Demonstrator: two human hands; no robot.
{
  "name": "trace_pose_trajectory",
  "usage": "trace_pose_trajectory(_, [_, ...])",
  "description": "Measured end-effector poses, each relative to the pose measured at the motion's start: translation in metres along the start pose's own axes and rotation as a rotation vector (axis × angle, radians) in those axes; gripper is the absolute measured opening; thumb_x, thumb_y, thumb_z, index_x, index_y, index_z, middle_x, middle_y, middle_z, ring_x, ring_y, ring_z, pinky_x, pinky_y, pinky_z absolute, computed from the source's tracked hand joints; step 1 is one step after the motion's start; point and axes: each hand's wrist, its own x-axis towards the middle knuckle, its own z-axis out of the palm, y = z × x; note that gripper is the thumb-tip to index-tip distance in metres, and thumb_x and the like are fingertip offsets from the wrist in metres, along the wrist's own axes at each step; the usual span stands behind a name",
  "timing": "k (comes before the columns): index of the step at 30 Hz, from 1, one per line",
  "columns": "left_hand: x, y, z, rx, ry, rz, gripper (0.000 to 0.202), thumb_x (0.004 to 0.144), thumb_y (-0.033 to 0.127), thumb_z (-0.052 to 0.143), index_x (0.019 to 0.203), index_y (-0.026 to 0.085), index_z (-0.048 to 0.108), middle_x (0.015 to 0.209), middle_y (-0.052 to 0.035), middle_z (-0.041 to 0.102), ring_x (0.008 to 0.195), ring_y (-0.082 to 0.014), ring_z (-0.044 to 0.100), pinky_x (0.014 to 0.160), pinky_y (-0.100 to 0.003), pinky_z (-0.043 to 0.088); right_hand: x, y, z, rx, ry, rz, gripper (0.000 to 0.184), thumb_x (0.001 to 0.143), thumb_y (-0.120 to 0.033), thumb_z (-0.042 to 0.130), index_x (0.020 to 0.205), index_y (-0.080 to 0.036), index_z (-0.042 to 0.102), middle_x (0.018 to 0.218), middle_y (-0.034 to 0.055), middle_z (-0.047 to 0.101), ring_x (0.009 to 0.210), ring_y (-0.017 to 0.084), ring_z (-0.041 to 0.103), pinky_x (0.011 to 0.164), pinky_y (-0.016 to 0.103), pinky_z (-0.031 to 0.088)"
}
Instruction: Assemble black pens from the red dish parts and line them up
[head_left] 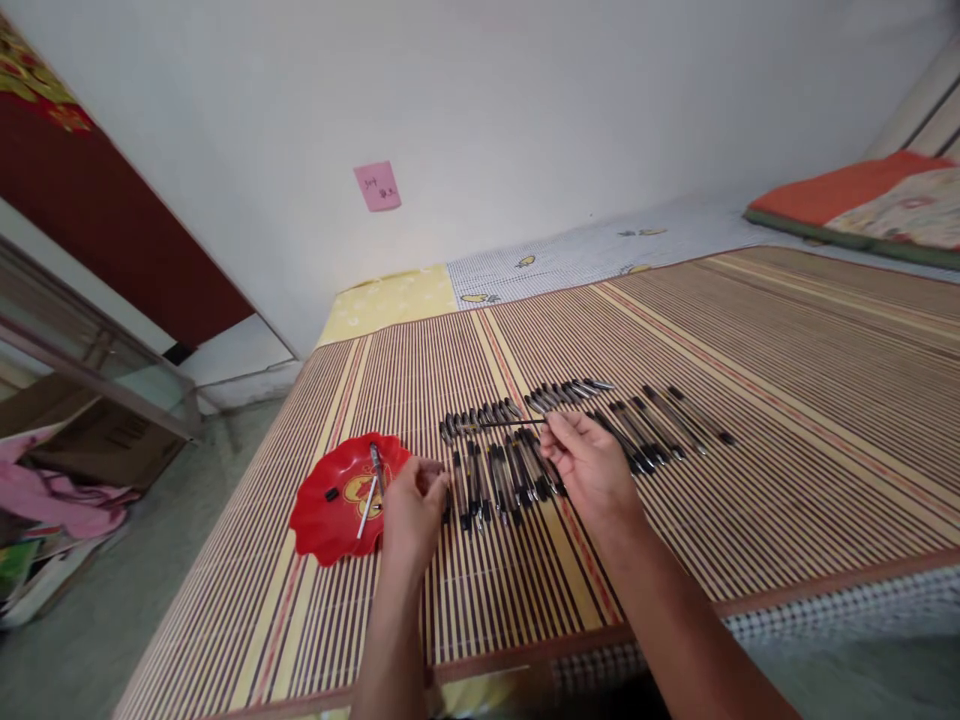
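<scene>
My right hand (pixel 589 465) pinches a thin dark pen refill (pixel 514 423), which points left above the mat. Beside the red plate (pixel 315 535), my left hand (pixel 412 510) has its thumb and fingers closed together; what lies between them is hidden. In the plate are a white refill tube (pixel 367 508), a clear pen barrel (pixel 376 462) partly behind my left hand, and a small black cap (pixel 332 494). Between and beyond my hands lie a row of black-ended pens (pixel 499 480), clear pen parts (pixel 480 415) and more clear parts (pixel 566 392).
A striped bamboo mat (pixel 675 560) covers the bed. More pens (pixel 660 425) lie right of my right hand. An orange folded quilt (pixel 840 190) rests at the back right. A pink note (pixel 377 187) is on the wall. A cardboard box (pixel 112 440) stands on the left.
</scene>
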Motion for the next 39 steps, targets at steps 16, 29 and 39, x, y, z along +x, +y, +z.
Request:
trace_pose_trajectory(16, [-0.006, -0.003, 0.032, 0.823, -0.037, 0.118, 0.012, 0.082, 0.027, 0.062, 0.078, 0.016, 0.066, 0.089, -0.0147, 0.067, 0.082, -0.0275, 0.066, 0.072, -0.035, 0.044, 0.003, -0.002, -0.005, -0.005, 0.028, -0.014, 0.034, 0.057, -0.036, 0.093, 0.071, -0.017, 0.069, 0.067, -0.0005, 0.065, 0.060, 0.010, 0.059, 0.053, 0.022, 0.050])
trace_pose_trajectory(29, [-0.009, 0.019, 0.011, -0.527, -0.182, -0.163, 0.029, 0.075, 0.033, 0.077, 0.093, 0.012, 0.067, 0.071, -0.0030, 0.066, 0.050, -0.0080, 0.047, 0.047, -0.020, 0.035, 0.009, -0.014, -0.016, -0.007, 0.055, -0.029, 0.036, 0.056, -0.037, 0.095, 0.072, -0.018, 0.069, 0.068, 0.0001, 0.068, 0.065, 0.012, 0.063, 0.056, 0.021, 0.052])
trace_pose_trajectory(39, [-0.005, 0.028, 0.006, -1.171, -0.213, -0.434, 0.012, 0.079, 0.007, 0.070, 0.091, 0.007, 0.070, 0.079, -0.0073, 0.067, 0.055, -0.0027, 0.052, 0.045, -0.008, 0.042, 0.007, -0.017, -0.016, -0.071, -0.011, -0.001, 0.037, 0.057, -0.039, 0.094, 0.073, -0.018, 0.068, 0.068, 0.0010, 0.069, 0.059, 0.013, 0.064, 0.048, 0.021, 0.050])
